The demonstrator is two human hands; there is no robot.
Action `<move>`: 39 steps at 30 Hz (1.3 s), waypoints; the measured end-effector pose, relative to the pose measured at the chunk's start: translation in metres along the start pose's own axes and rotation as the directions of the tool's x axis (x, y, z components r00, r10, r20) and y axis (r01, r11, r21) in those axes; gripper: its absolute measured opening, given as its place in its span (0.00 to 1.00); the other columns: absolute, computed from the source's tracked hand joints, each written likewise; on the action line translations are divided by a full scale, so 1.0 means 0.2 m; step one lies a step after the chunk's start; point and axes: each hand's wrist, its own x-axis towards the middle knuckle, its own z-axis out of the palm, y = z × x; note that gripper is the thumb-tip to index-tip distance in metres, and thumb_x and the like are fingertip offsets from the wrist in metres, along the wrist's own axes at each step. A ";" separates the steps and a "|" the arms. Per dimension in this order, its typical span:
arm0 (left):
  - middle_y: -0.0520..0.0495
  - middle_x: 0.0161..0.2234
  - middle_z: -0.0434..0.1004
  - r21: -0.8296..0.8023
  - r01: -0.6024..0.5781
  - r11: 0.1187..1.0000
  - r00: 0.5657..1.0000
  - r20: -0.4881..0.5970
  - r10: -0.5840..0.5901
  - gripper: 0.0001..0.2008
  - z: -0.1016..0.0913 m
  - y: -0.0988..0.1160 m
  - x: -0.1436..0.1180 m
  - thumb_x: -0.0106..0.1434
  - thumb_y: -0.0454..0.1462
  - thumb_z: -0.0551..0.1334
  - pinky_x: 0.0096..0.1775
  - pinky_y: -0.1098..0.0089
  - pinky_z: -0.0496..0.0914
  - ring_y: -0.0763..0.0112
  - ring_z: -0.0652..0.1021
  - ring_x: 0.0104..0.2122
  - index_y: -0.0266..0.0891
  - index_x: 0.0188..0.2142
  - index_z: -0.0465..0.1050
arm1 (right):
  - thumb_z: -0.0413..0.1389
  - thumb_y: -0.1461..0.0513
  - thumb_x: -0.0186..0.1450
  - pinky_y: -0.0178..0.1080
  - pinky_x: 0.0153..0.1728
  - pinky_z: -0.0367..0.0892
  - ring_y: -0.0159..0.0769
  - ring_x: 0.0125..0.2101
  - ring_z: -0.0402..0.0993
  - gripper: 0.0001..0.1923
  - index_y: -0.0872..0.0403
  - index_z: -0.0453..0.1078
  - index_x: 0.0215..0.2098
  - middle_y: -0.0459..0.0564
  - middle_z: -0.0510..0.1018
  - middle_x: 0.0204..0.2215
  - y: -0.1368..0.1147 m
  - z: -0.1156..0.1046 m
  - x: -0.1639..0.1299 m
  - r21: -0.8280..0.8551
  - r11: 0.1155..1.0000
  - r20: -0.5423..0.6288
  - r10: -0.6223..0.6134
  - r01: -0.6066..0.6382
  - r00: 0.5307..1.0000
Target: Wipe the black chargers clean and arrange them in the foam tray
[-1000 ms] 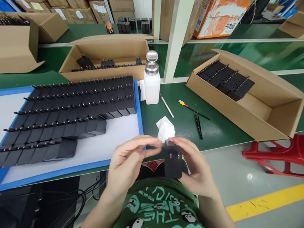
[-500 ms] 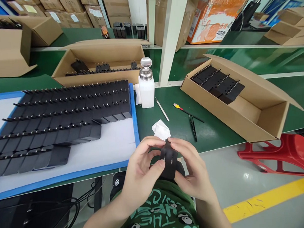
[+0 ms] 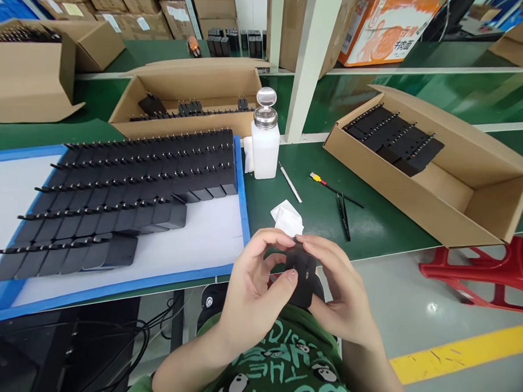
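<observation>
Between my two hands is a black power adapter [image 3: 302, 286], its metal prongs facing up toward me. My left hand [image 3: 258, 281] grips it from the left, with the thumb beside a prong and the fingertips at its far end. From the other side my right hand [image 3: 339, 290] closes on its far end and right edge. Just beyond my fingers lies a crumpled white wipe [image 3: 287, 217]. To the left, rows of similar black adapters [image 3: 150, 180] stand prongs up on a white board [image 3: 213, 231] edged with blue tape.
A white pump bottle [image 3: 265, 153] with its metal lid raised stands behind the wipe. A white pen-like tool [image 3: 290, 182], a short USB cable [image 3: 336, 191] and black tweezers [image 3: 343, 217] lie on the green bench. Open cartons [image 3: 416, 193] hold adapters; a red stool [image 3: 485, 278] is at right.
The whole view has shifted slightly, so the bench things appear further right and a little higher. Both hands keep the same hold on the adapter.
</observation>
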 end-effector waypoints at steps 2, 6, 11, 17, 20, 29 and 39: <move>0.46 0.43 0.71 0.002 -0.008 1.000 1.000 0.002 0.008 0.08 0.00 0.00 -0.01 0.62 0.33 0.66 0.44 0.70 0.73 0.65 0.73 0.43 0.43 0.42 0.77 | 0.56 0.70 0.65 0.48 0.57 0.74 0.45 0.60 0.69 0.35 0.43 0.59 0.67 0.53 0.70 0.60 0.00 0.00 0.00 -0.006 1.000 0.006 -0.004 0.004 1.000; 0.46 0.43 0.71 -0.024 -0.011 1.000 0.999 0.036 0.011 0.10 -0.01 0.00 -0.02 0.61 0.31 0.65 0.44 0.70 0.73 0.65 0.74 0.43 0.43 0.42 0.77 | 0.56 0.71 0.65 0.48 0.57 0.74 0.45 0.60 0.68 0.35 0.44 0.58 0.67 0.53 0.70 0.60 -0.01 0.00 -0.01 -0.009 1.000 0.015 0.007 -0.007 1.000; 0.47 0.43 0.70 -0.025 -0.013 1.000 0.999 0.038 0.014 0.10 -0.01 0.01 -0.02 0.61 0.31 0.64 0.44 0.71 0.73 0.67 0.73 0.42 0.43 0.42 0.76 | 0.56 0.70 0.65 0.49 0.55 0.75 0.46 0.60 0.69 0.35 0.42 0.58 0.68 0.53 0.70 0.60 -0.03 0.00 -0.01 -0.011 1.000 0.015 0.009 -0.009 1.000; 0.48 0.43 0.70 -0.027 -0.026 0.999 0.998 0.053 0.028 0.11 -0.01 0.01 -0.03 0.61 0.30 0.63 0.44 0.73 0.72 0.69 0.73 0.42 0.44 0.42 0.76 | 0.56 0.71 0.65 0.46 0.57 0.73 0.43 0.60 0.68 0.36 0.43 0.58 0.68 0.53 0.69 0.60 -0.04 0.00 -0.02 0.002 1.000 0.025 -0.007 0.007 1.000; 0.48 0.42 0.70 -0.015 -0.031 0.999 0.999 0.042 0.031 0.11 -0.01 0.01 -0.03 0.60 0.30 0.63 0.44 0.73 0.72 0.69 0.73 0.42 0.43 0.41 0.76 | 0.56 0.72 0.65 0.45 0.58 0.72 0.42 0.60 0.67 0.36 0.45 0.58 0.68 0.53 0.69 0.60 -0.04 0.00 -0.02 0.016 1.000 0.026 -0.005 0.005 1.000; 0.47 0.45 0.72 0.021 -0.123 0.992 0.985 0.128 0.119 0.22 -0.07 -0.05 -0.01 0.54 0.26 0.54 0.44 0.71 0.76 0.69 0.76 0.44 0.44 0.46 0.75 | 0.57 0.72 0.63 0.47 0.61 0.69 0.43 0.62 0.65 0.37 0.43 0.58 0.68 0.51 0.68 0.61 -0.03 0.00 -0.03 0.076 0.997 0.017 0.026 -0.027 1.000; 0.46 0.43 0.85 0.560 -0.827 0.048 0.451 0.610 0.652 0.11 -0.21 -0.06 -0.07 0.63 0.30 0.56 0.61 0.58 0.65 0.64 0.79 0.53 0.41 0.42 0.73 | 0.60 0.69 0.63 0.46 0.61 0.69 0.43 0.60 0.66 0.36 0.44 0.59 0.67 0.52 0.69 0.60 -0.02 -0.03 -0.03 0.134 0.989 -0.006 0.063 -0.062 0.998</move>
